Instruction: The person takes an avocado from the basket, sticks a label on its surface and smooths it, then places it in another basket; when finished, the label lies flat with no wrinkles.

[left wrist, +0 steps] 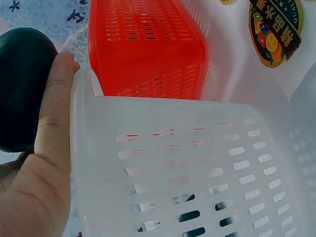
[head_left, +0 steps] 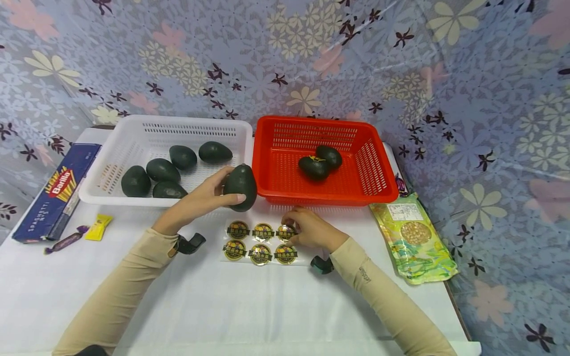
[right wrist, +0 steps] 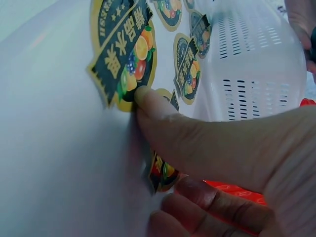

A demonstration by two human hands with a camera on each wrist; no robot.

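Left hand (head_left: 209,195) grasps a dark green avocado (head_left: 241,186), fingers and thumb curled round it, held above the desk (head_left: 222,306) just in front of the gap between the two baskets. Right hand (head_left: 309,228) rests on the sticker sheet (head_left: 261,242) lying on the desk; its fingertips (right wrist: 148,101) pinch at the edge of one round sticker (head_left: 285,232) at the sheet's far right corner. The wrist view shows that sticker partly under the fingers. White basket (head_left: 133,195) to the left holds five avocados; red basket (head_left: 378,193) to the right holds two, one bearing a sticker. A blue spaghetti box (head_left: 55,198) and two wrapped sweets (head_left: 84,232) lie at the desk's left; a bag of popcorn kernels (head_left: 411,237) lies at the right
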